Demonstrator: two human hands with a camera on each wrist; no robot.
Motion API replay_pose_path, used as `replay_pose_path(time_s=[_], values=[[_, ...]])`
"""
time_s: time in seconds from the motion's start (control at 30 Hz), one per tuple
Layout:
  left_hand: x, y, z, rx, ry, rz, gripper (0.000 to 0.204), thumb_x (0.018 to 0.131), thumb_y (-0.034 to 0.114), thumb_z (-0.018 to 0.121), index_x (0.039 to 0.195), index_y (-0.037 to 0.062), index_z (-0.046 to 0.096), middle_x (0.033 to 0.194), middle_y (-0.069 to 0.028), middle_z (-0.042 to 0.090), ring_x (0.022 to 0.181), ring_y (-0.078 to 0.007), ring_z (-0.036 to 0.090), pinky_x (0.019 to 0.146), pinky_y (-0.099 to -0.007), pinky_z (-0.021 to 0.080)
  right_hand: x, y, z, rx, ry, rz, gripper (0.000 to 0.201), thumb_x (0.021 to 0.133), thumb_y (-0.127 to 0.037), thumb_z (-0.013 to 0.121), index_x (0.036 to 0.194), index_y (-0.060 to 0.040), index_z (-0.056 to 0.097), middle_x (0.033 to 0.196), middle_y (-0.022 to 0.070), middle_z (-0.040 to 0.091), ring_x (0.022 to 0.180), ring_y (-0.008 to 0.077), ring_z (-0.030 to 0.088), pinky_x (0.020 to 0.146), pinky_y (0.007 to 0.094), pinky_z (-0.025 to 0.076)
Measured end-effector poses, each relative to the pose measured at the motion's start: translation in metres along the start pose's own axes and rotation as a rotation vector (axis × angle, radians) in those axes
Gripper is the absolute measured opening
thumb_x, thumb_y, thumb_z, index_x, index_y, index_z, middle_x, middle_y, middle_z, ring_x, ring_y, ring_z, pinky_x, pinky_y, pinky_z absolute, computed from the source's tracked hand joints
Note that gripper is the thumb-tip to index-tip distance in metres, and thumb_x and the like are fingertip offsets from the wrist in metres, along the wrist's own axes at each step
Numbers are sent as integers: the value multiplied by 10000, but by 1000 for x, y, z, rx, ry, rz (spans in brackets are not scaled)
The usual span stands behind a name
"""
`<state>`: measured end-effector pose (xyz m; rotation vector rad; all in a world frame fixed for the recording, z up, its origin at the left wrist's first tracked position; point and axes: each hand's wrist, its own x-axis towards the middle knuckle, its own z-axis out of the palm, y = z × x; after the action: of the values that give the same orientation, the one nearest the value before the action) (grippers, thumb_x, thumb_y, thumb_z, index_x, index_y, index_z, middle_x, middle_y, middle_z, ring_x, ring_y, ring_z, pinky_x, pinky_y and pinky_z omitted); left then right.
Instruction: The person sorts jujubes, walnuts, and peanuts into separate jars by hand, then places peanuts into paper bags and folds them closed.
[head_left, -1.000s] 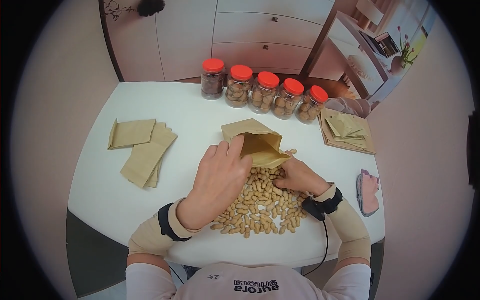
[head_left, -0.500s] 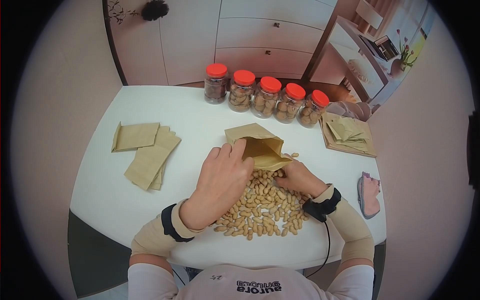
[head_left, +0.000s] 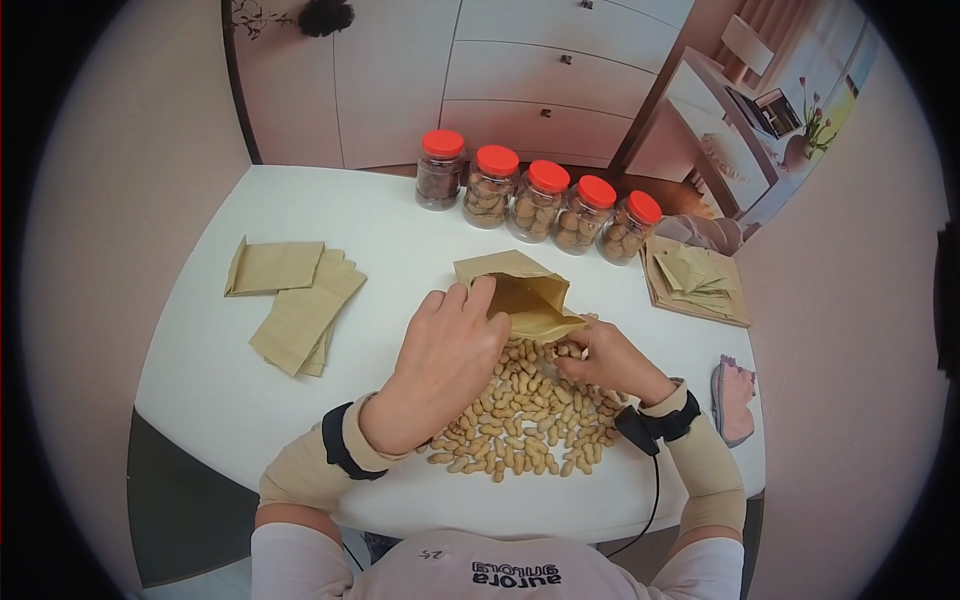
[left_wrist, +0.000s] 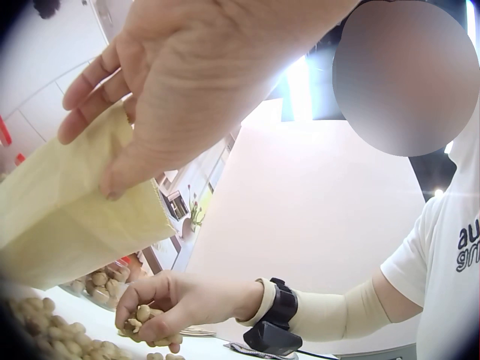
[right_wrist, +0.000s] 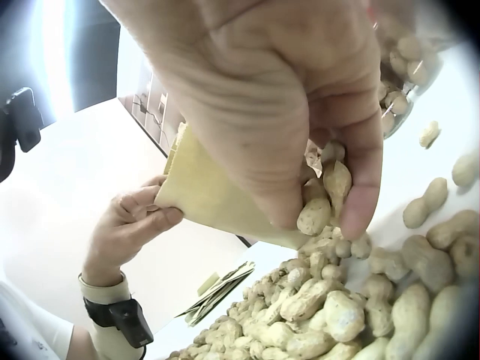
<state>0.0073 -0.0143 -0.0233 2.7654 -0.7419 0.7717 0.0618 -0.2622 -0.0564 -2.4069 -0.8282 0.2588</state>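
Note:
My left hand (head_left: 440, 360) pinches the rim of a brown paper bag (head_left: 547, 322), tilted with its mouth open toward me. In the left wrist view the thumb lies on the near side of the bag (left_wrist: 82, 217) and the fingers on the other. Close by the bag's right edge, my right hand (head_left: 617, 362) holds a few unshelled peanuts. The right wrist view shows these peanuts (right_wrist: 330, 191) between thumb and curled fingers, just above the loose pile of peanuts (head_left: 520, 420) spread on the table below the bag.
Several red-lidded jars (head_left: 540, 205) of brown nuts stand in a row at the back. Folded paper bags (head_left: 305, 310) lie at left; more small bags (head_left: 695, 275) are stacked at right. A pink and grey cloth item (head_left: 735, 400) lies on the white table's (head_left: 210, 390) right edge.
My right hand has risen from the pile and drawn slightly right, with peanuts now showing in its fingers. The left hand keeps its hold on the bag. The head view has shifted slightly.

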Motion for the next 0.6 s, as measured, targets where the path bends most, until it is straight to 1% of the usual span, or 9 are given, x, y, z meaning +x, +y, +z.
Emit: replay_pose_path(time_s=[0.03, 0.1, 0.13, 0.2, 0.3, 0.33, 0.4, 0.53, 0.6], values=[[0, 0, 0, -4, 1, -3, 84, 679, 68, 662, 710, 44, 588, 1035, -123, 563, 803, -233, 555, 682, -347, 432, -2, -7, -4, -1, -5, -2, 285, 779, -132, 661, 1049, -49, 689, 914, 154, 593, 828, 299, 607, 784, 371, 494], [0, 0, 0, -1, -2, -8, 77, 686, 72, 657, 711, 45, 590, 1025, -123, 562, 801, -233, 555, 680, -348, 432, -5, -18, -11, 48, -81, 76, 330, 777, -108, 707, 1102, -62, 672, 1000, 154, 636, 895, 257, 610, 787, 349, 506], [0, 0, 0, 3, -5, -7, 70, 694, 76, 652, 711, 46, 591, 1016, -122, 560, 799, -234, 554, 679, -349, 431, -6, -18, -10, 48, -86, 75, 330, 777, -108, 707, 1102, -62, 672, 1000, 154, 636, 895, 257, 610, 787, 349, 506], [0, 0, 1, 3, -2, -10, 64, 702, 79, 646, 712, 48, 591, 1007, -121, 559, 797, -234, 554, 678, -349, 431, -9, -17, -7, 55, -48, -45, 301, 793, -118, 709, 1090, -80, 685, 991, 131, 630, 890, 237, 608, 761, 337, 516], [0, 0, 0, 3, -4, -13, 57, 714, 83, 639, 713, 50, 592, 1002, -121, 557, 798, -235, 552, 680, -351, 430, -12, -28, -9, 60, -103, -3, 287, 807, -120, 706, 1091, -85, 681, 993, 100, 613, 890, 219, 606, 712, 308, 527], [0, 0, 0, 3, -13, -15, 56, 717, 83, 637, 713, 50, 592, 1005, -122, 556, 800, -235, 552, 682, -352, 430, -13, -34, -11, 57, -105, -5, 287, 807, -120, 706, 1091, -85, 681, 993, 100, 613, 890, 219, 606, 712, 308, 527], [0, 0, 0, -1, -11, -17, 54, 719, 83, 636, 714, 51, 592, 1011, -124, 556, 802, -236, 552, 684, -352, 430, -15, -47, -16, 87, -126, 0, 281, 806, -123, 693, 1083, -76, 672, 988, 124, 602, 834, 247, 620, 766, 327, 497], [0, -1, 1, -5, 2, -15, 45, 717, 78, 632, 718, 51, 595, 1026, -125, 556, 808, -236, 550, 690, -351, 429, -22, -70, -27, 101, -161, 0, 295, 804, -105, 693, 1097, -79, 666, 982, 113, 594, 835, 247, 621, 742, 320, 503], [0, -1, 2, -13, 9, -9, 43, 713, 74, 631, 719, 50, 596, 1036, -127, 557, 808, -235, 550, 689, -350, 429, -25, -88, -35, 148, -192, -41, 294, 806, -104, 691, 1098, -85, 662, 973, 106, 586, 809, 246, 618, 726, 324, 508]])
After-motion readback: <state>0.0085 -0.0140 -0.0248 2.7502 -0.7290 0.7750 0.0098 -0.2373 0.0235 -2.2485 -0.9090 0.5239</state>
